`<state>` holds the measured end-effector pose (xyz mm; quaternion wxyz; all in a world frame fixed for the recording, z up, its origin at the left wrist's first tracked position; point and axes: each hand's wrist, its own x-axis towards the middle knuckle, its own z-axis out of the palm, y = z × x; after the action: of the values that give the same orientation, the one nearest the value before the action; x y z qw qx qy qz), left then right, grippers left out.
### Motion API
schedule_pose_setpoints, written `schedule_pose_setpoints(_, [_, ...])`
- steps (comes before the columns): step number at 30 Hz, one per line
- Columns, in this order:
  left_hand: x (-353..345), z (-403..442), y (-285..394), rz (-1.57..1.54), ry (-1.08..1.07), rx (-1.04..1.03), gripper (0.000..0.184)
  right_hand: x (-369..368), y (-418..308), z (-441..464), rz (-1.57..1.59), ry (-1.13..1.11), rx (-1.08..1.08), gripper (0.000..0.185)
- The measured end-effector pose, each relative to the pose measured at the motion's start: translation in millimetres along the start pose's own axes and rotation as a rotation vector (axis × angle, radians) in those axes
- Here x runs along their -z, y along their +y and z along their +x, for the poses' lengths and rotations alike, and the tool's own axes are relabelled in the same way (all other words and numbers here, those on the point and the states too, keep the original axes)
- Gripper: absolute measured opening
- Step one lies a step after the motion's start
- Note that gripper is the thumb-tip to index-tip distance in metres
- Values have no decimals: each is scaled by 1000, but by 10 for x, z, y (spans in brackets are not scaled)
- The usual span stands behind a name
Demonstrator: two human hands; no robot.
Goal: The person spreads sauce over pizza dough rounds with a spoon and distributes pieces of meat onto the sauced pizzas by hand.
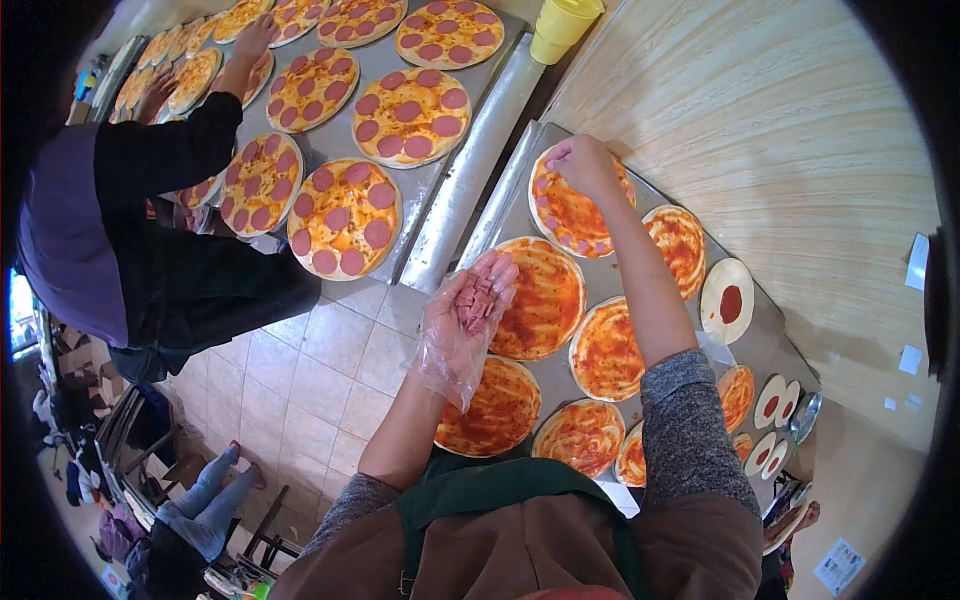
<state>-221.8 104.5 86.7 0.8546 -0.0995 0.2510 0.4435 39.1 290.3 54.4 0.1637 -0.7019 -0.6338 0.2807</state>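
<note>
My left hand (pixel 465 325), in a clear plastic glove, is cupped palm up around small pieces of pink meat (pixel 475 304). It hovers beside a sauced pizza base (pixel 540 300). My right hand (pixel 583 165) is over the upper edge of another sauced base (pixel 570 212), its fingers pinched together; whether anything is between them is too small to tell. Pink pieces lie along that base's lower and left edges. More sauced bases, such as one (pixel 608 352) near the middle, lie on the metal table (pixel 625 275).
A co-worker (pixel 75 215) reaches over a second metal table with pizzas (pixel 410 117) bearing round meat slices. A yellow container (pixel 565 28) stands beyond. Bases with sauce spots (pixel 727 300) and a spoon (pixel 805 418) lie right. Another person's legs (pixel 215 495) show lower left.
</note>
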Motion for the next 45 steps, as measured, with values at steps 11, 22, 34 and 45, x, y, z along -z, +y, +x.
schedule_pose_setpoints(11, [-2,49,25,-5,-38,-2,52,-18,-220,-67,-289,48,-9,18])
schedule_pose_setpoints(22, [-70,267,150,-40,-87,-54,44,25,-1058,-1276,192,-129,462,10])
schedule_pose_setpoints(34, [-258,236,141,-16,-120,-8,36,19,-1010,-1360,56,-80,591,12])
schedule_pose_setpoints(45, [-331,244,55,-35,-162,-40,47,287,-668,-1084,1045,-379,-36,11])
